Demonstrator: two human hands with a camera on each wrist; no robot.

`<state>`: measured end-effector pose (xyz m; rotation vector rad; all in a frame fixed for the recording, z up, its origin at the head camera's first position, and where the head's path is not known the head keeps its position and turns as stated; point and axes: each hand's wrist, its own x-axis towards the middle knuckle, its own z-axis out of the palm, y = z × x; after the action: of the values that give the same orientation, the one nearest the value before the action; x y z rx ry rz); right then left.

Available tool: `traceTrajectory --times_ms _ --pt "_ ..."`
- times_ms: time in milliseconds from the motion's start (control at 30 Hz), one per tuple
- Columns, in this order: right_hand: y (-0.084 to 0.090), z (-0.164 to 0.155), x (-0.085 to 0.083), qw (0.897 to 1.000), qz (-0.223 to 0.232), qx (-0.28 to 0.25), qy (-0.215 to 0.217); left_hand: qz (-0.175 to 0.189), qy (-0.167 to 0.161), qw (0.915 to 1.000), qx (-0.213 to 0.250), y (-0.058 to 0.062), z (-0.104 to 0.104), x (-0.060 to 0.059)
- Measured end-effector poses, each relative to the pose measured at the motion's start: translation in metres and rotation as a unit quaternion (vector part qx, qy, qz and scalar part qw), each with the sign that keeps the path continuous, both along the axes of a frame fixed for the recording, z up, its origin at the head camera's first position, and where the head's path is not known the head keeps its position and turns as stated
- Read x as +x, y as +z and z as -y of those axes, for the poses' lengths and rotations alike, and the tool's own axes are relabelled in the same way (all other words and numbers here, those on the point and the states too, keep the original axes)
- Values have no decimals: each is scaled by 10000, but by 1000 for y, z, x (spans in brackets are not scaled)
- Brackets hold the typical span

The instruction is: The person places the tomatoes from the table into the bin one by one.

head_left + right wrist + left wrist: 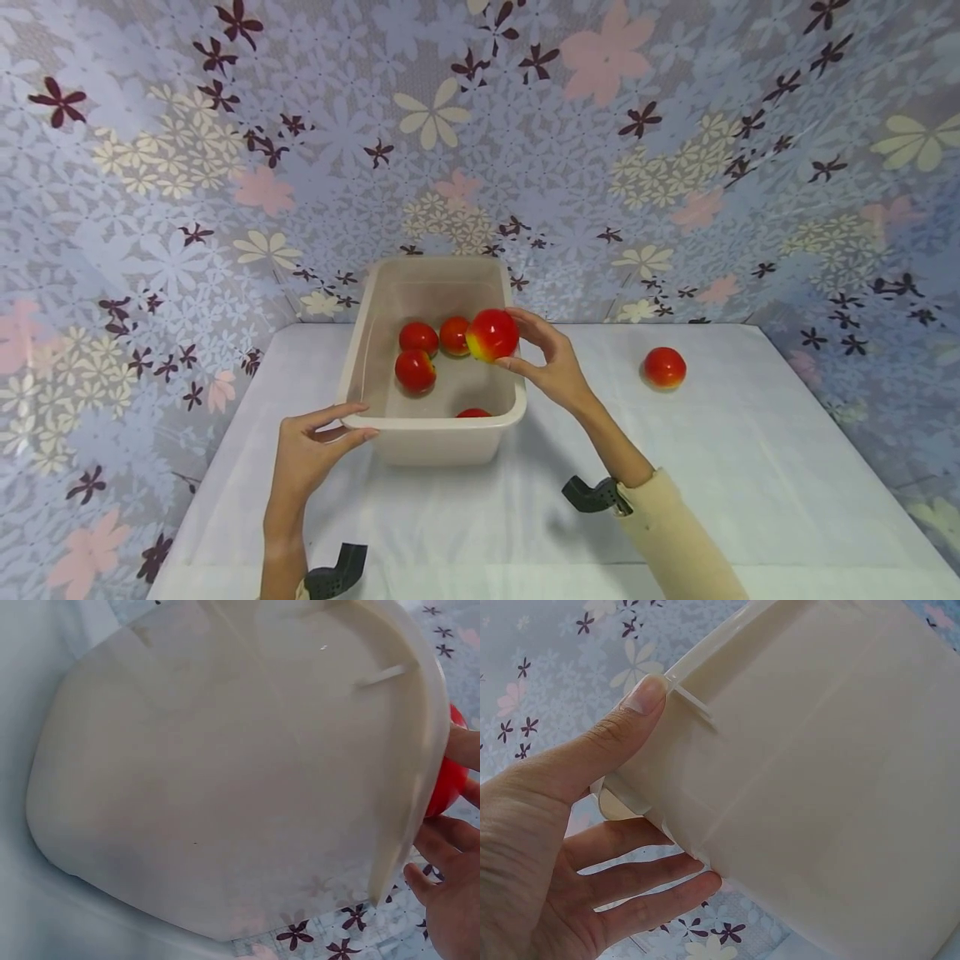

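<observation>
A cream plastic bin stands on the table with several glossy red apples inside; one apple lies left of its middle, and another is mostly hidden behind the near wall. My left hand grips the rim at the near left corner, thumb and fingers around the edge. Over the bin's right side, my right hand holds a red and yellow apple between thumb and fingers. In the right wrist view, the bin's wall covers part of that apple.
Another red apple lies on the white tablecloth to the right of the bin. A flowered backdrop rises behind the table and along its sides. Dark wrist mounts are on both arms.
</observation>
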<state>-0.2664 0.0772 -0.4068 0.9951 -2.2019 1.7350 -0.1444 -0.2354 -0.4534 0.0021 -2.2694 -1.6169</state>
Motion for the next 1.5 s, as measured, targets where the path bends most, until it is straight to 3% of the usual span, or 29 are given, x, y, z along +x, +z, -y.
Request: traceTrajectory --times_ms 567,800,967,1300,1500 --pt "0 1 9 9995 85 320 20 102 9 9999 20 1 -1 0" --pt "-1 -13 8 9991 68 350 -249 51 70 10000 -29 1 -2 0" --pt "-2 -29 2 9984 24 267 -497 49 60 10000 -34 2 -1 0" --pt "-8 -67 -21 9953 133 -419 -867 -48 -144 9996 239 3 0 1" --pt "-12 -94 -32 9907 148 -336 -1314 94 -59 9998 160 3 -1 1"
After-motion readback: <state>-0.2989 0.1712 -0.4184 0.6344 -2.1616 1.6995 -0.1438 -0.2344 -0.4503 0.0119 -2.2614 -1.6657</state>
